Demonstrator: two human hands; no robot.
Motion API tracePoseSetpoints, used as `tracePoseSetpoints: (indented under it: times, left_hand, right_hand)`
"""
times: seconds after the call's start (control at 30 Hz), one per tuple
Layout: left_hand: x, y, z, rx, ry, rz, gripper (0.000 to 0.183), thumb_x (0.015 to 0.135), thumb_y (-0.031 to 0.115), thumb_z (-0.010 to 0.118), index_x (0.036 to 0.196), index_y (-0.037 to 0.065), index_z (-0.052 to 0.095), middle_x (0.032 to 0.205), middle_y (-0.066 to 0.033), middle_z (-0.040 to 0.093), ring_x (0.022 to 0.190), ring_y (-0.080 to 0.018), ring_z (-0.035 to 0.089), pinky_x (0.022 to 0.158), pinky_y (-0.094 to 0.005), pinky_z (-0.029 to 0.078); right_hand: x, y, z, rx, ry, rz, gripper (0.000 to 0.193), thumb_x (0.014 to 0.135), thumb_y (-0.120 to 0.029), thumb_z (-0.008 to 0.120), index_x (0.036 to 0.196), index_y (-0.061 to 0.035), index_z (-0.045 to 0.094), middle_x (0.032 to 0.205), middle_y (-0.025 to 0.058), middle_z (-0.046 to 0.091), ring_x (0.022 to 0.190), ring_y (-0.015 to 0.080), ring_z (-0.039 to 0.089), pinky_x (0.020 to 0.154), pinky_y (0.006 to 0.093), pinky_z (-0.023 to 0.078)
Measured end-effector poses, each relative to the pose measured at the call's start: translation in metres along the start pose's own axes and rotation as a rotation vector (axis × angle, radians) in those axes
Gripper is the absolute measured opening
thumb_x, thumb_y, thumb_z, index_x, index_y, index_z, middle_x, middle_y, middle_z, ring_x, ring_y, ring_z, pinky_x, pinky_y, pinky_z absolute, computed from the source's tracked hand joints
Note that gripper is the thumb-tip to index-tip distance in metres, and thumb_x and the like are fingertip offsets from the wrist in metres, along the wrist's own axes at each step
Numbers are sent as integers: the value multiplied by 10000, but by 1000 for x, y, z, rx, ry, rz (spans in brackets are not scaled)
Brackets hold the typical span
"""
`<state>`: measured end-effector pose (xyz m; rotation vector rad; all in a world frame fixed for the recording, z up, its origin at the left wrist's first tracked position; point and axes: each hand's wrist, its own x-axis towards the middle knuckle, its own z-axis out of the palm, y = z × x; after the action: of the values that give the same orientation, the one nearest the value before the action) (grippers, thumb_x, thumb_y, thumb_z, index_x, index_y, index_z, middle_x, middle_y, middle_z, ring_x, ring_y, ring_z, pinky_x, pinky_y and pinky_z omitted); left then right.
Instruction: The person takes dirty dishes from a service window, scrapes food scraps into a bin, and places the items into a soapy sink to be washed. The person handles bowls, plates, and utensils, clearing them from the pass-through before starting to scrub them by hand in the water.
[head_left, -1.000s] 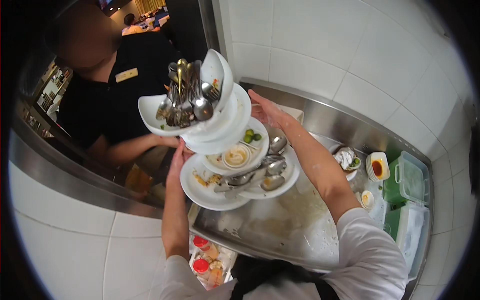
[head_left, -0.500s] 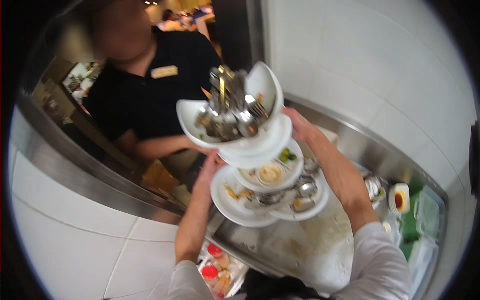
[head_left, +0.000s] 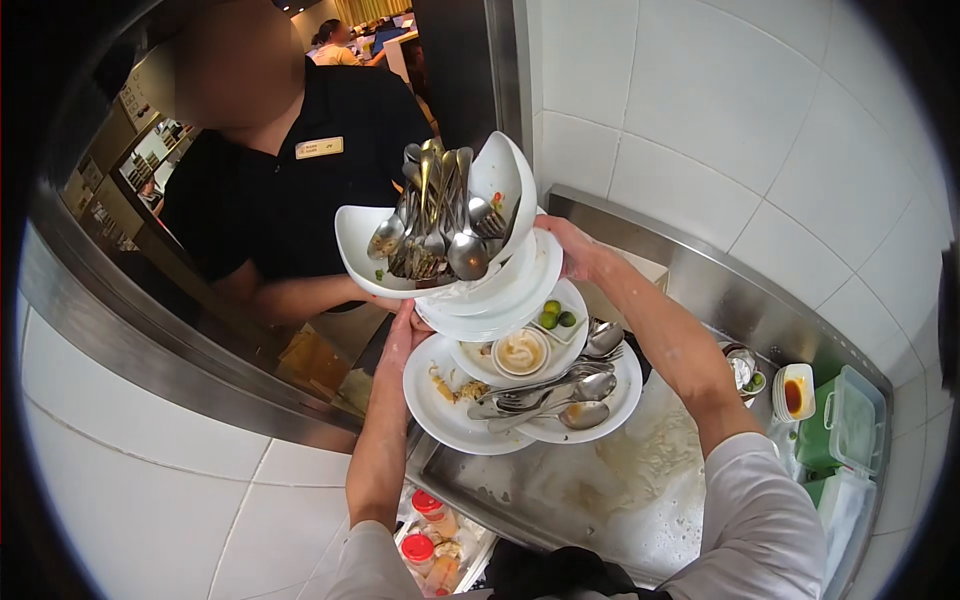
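Head view: tilted stack of dirty white plates [head_left: 470,405], spoons heaped on top; left hand [head_left: 405,335] and right hand [head_left: 572,250] fingers holding it.

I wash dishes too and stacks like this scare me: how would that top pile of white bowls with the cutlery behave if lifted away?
Probably top-heavy: the white bowls sit tilted. The cutlery stands loose and may slide. Likely heavy and breakable.

head cam | looked down and forward from the wearer's head | close over raised plates [head_left: 500,330] and counter [head_left: 620,490] | fisheye, single view
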<state>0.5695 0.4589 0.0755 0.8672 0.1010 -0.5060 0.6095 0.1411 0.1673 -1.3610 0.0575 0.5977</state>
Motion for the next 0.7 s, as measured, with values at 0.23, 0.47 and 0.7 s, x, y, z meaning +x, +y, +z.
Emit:
tracePoseSetpoints:
  times: [0.23, 0.47, 0.7]
  left_hand:
    - [-10, 2, -4, -76, 62, -55, 536, 931, 422, 490, 1286, 21, 468, 1292, -194, 511, 1159, -328, 514, 1022, -445, 400]
    - [-20, 10, -1, -88, 124, -44, 436, 939, 356, 504, 1194, 2, 518, 1167, -185, 595, 1035, -301, 594, 941, -434, 478]
    - [-12, 9, 12, -52, 210, 49, 350, 968, 294, 427, 754, 54, 566, 901, -154, 648, 900, -257, 616, 889, -414, 504]
  right_hand:
    - [-1, 6, 5, 16, 32, -17, 580, 845, -538, 458, 1273, -154, 534, 1200, 70, 609, 1096, 236, 586, 924, 492, 448]
    - [-9, 9, 14, -1, 104, -31, 519, 846, -459, 457, 1196, -90, 558, 1067, 76, 660, 909, 204, 672, 744, 391, 570]
    - [-11, 18, 9, 80, 105, -30, 503, 845, -453, 458, 1183, -96, 560, 1018, 66, 673, 874, 190, 678, 737, 371, 574]
